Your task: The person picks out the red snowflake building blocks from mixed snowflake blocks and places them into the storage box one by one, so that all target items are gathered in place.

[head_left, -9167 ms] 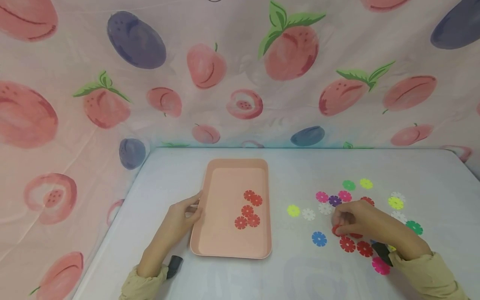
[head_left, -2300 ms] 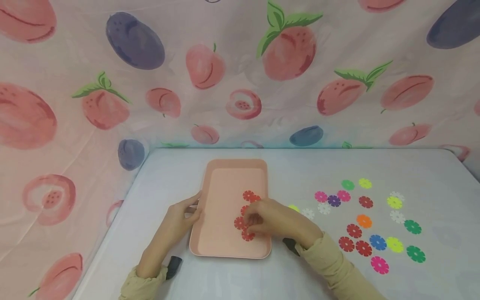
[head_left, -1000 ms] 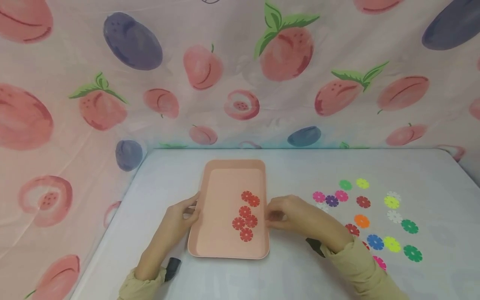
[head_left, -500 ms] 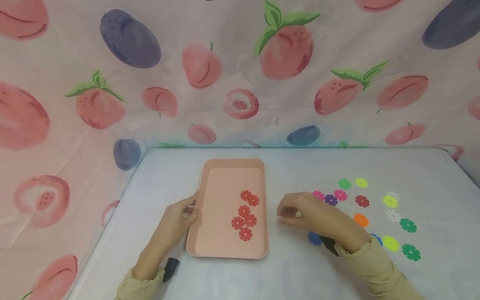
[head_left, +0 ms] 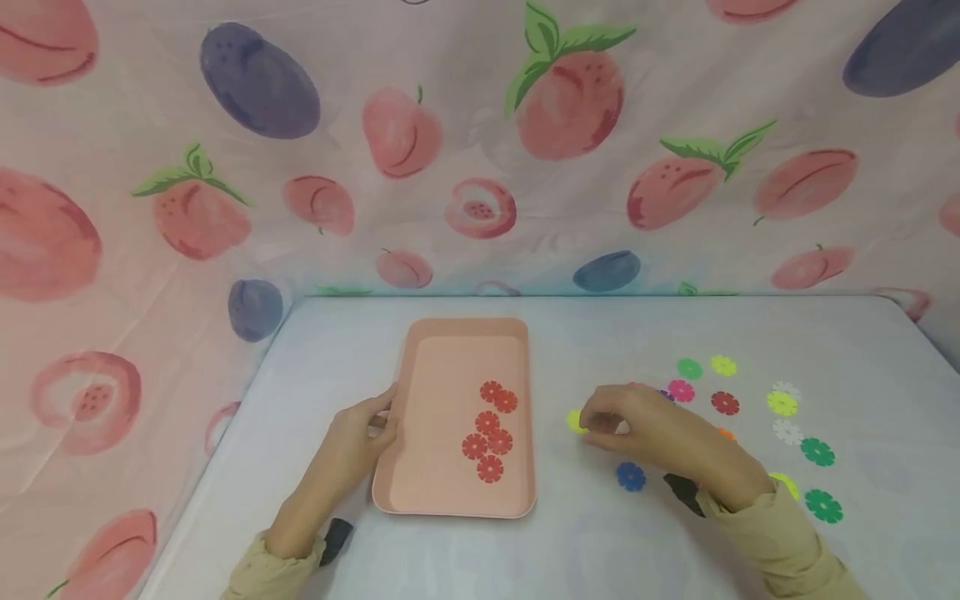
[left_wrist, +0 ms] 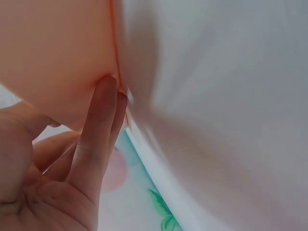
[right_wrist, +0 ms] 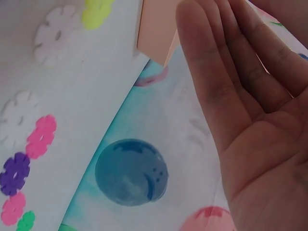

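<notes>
My left hand (head_left: 352, 442) touches the left side of a peach-coloured tray (head_left: 442, 492). The left wrist view shows straight fingers (left_wrist: 98, 115) against the tray's wall (left_wrist: 57, 43) and the thumb near its rim. Inside, towards the tray's right side, lie several red notched flower-shaped discs (head_left: 490, 468). To the right of the tray, my right hand (head_left: 637, 421) hovers over scattered discs, partly covering a yellow disc (head_left: 574, 421). Its fingers bend loosely, and the right wrist view shows nothing held in them.
Loose discs on the white table (head_left: 585, 542) include a blue disc (head_left: 631, 477), a pink disc (head_left: 681, 391), a red disc (head_left: 725, 403) and a green disc (head_left: 823, 506). The right forearm hides some discs. A fruit-print cloth (head_left: 480, 125) stands behind the table.
A red disc has been added near the front of the tray's group. My right hand has moved from over the tray, past its edge, back right towards the loose discs. The left hand stays put.
</notes>
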A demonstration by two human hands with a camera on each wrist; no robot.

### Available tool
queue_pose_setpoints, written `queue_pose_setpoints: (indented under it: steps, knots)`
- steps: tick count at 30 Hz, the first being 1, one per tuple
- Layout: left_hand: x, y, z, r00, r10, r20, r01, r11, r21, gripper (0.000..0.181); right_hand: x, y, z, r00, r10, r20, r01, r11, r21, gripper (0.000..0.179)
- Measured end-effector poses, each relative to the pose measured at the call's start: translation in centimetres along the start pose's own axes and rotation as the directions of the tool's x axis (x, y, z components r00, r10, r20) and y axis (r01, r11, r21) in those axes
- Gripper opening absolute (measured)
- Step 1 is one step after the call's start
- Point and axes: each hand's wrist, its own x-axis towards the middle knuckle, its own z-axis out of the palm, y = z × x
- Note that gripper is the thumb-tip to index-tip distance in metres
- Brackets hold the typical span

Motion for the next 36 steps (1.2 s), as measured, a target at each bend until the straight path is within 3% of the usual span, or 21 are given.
queue_pose_setpoints:
  steps: [12,23,36]
  knots:
    - [-0.3,0.5,0.2,0.999,0.04,-0.032,-0.037,0.994,0.101,0.052,-1.3,1.6,-0.6,0.998,0.057,-0.012,-0.056,0.998,0.023,0.013]
    - [0.0,0.2,0.6,0.995,0.078,-0.065,-0.073,0.995,0.074,0.051,-2.5,3.1,-1.4,0.998,0.048,-0.045,-0.049,0.999,-0.014,0.012]
    - [0.2,0.4,1.1,0.993,0.06,-0.104,-0.051,0.995,0.088,0.051,-3.5,4.7,-2.2,0.994,0.064,-0.092,-0.07,0.995,-0.066,0.017]
